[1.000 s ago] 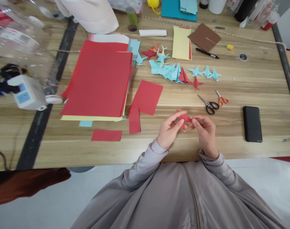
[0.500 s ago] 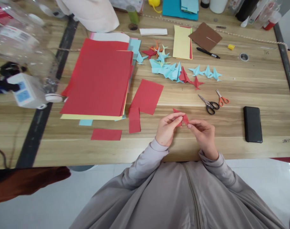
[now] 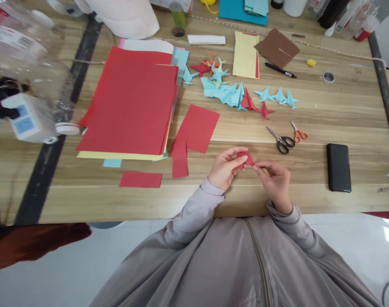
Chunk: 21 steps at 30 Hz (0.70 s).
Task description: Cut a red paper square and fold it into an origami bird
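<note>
Between my two hands is a small folded piece of red paper (image 3: 249,159), held just above the table's near edge. My left hand (image 3: 225,167) is closed on its left part, thumb on top, so much of the fold is hidden by the fingers. With thumb and forefinger my right hand (image 3: 274,179) pinches the pointed right tip. Left of my hands lie a red paper sheet (image 3: 199,128) and two smaller red pieces, one a flat strip (image 3: 141,179). Beyond them stretches a row of folded paper cranes, blue ones (image 3: 228,94) and red ones (image 3: 265,111).
Black-handled scissors (image 3: 281,141) and orange-handled scissors (image 3: 298,133) lie right of centre, with a black phone (image 3: 338,167) farther right. A stack of red sheets (image 3: 130,102) covers the left. Behind are yellow paper (image 3: 245,55), a brown card (image 3: 277,47) and a pen (image 3: 280,70). Plastic bottles (image 3: 24,55) stand far left.
My left fingers have shifted over the red paper, and the point that stuck up behind them no longer shows. My right hand keeps its pinch at the tip. The view has moved slightly.
</note>
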Available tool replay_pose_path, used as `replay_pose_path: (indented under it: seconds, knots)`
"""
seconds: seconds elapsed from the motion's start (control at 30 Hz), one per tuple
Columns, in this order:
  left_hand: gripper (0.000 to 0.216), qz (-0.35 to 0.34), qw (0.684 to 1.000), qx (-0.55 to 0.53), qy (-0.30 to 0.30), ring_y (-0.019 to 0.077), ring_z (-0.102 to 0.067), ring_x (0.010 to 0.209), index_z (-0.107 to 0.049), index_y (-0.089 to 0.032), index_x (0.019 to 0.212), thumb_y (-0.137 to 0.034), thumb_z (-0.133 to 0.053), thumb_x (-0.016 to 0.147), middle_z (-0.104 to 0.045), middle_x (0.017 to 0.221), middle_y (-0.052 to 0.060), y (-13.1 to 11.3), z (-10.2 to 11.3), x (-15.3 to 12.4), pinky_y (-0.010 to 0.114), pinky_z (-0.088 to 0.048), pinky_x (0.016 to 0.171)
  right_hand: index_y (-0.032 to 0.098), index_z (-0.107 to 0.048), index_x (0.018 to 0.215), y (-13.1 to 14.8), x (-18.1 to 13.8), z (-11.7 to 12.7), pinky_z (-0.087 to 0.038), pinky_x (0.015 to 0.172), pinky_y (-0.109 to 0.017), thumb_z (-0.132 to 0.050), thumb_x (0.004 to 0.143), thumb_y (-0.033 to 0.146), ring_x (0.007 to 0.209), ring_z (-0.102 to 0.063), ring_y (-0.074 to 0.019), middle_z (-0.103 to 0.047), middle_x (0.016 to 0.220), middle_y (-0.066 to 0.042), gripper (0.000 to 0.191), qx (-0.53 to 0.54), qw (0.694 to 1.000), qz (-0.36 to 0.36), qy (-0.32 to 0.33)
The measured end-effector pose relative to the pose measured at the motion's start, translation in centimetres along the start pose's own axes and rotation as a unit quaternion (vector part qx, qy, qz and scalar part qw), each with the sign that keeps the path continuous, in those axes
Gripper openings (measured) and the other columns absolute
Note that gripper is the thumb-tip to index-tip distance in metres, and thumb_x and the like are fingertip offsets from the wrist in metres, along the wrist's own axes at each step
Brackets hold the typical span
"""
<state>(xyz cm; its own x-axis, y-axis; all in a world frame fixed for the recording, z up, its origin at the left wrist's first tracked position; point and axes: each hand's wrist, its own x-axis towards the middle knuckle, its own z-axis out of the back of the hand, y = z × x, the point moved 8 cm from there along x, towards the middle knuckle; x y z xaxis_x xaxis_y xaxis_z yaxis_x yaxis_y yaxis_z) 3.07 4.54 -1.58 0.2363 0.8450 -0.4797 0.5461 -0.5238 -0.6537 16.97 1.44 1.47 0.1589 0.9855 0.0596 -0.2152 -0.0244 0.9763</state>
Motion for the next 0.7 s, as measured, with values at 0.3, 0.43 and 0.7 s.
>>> replay_pose_path:
  seconds: [0.3, 0.43, 0.7]
  knots:
    - [0.03, -0.038, 0.999, -0.033, 0.007, 0.0057, -0.057, 0.048, -0.071, -0.015, 0.086, -0.02, -0.081, 0.059, -0.064, 0.061, -0.002, 0.2, 0.3, 0.6, 0.018, -0.047, 0.05, 0.022, -0.071, 0.076, -0.1, 0.2, -0.5, -0.052, 0.069, -0.029, -0.07, 0.076, 0.023, 0.069, -0.065, -0.0154, -0.071, 0.073, -0.002, 0.002, 0.006, 1.0, -0.026, 0.008]
    - [0.027, -0.113, 0.994, 0.001, -0.002, 0.0076, -0.058, 0.049, -0.071, -0.017, 0.088, -0.025, -0.079, 0.063, -0.064, 0.061, -0.003, -0.4, 0.7, 0.8, 0.019, -0.048, 0.049, 0.02, -0.071, 0.075, -0.1, 0.4, -0.5, -0.053, 0.064, -0.028, -0.074, 0.072, 0.024, 0.064, -0.065, -0.0145, -0.071, 0.069, -0.001, 0.006, 0.04, 0.998, -0.045, 0.005]
    - [0.019, -0.155, 0.983, 0.1, 0.014, 0.0067, -0.054, 0.05, -0.073, -0.018, 0.086, -0.032, -0.071, 0.074, -0.063, 0.06, -0.002, -0.3, 0.9, 0.6, 0.018, -0.046, 0.049, 0.02, -0.07, 0.08, -0.6, 0.9, -1.6, -0.054, 0.064, -0.026, -0.066, 0.081, 0.035, 0.063, -0.065, -0.0127, -0.071, 0.069, 0.0, 0.016, 0.107, 0.984, -0.105, 0.1]
